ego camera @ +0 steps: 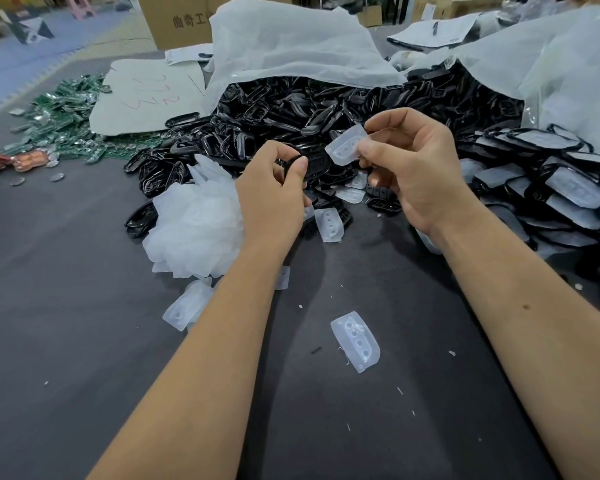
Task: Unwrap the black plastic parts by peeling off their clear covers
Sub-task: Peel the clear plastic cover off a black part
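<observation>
My left hand (274, 188) pinches a black plastic part (314, 166) by its left end, above the dark table. My right hand (413, 164) holds a clear cover (347, 145) between thumb and fingers, lifted just up and right of the black part; I cannot tell whether the two still touch. A big heap of bare black parts (326, 109) lies behind my hands. Black parts still in clear covers (551, 188) are stacked at the right. A pile of loose clear covers (194, 223) sits left of my left hand.
Single clear covers lie on the dark table (84, 306): one cover (355, 341) between my forearms, another cover (187, 306) by my left forearm. Green circuit boards (66, 116) lie far left. White sheets (291, 46) drape over the heap. Cardboard boxes (177, 19) stand behind.
</observation>
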